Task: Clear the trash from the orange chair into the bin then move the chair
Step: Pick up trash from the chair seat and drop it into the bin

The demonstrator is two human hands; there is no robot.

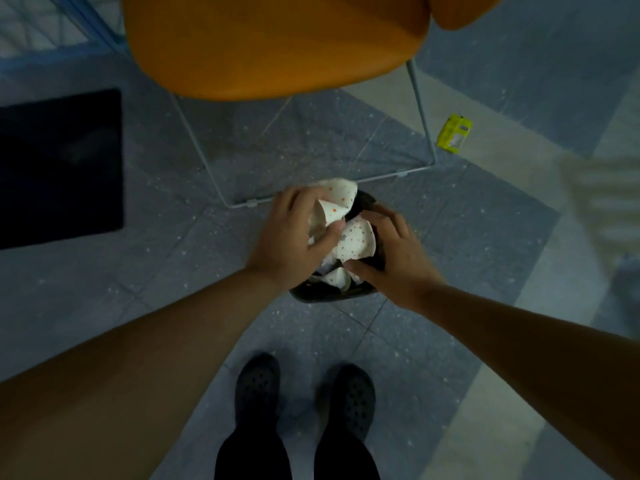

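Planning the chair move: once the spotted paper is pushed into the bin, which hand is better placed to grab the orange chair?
Probably the left hand: it sits nearer the orange chair seat's front edge.

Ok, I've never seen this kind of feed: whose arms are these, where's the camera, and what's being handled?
There is no machine here: the camera sits on a person's head and looks down past their bare arms to their black shoes. The left hand and the right hand grip crumpled white dotted paper over a small dark bin on the tiled floor. Ahead stands the orange chair on a thin wire frame. A yellow packet lies on the floor to its right, a dark mat to the left.
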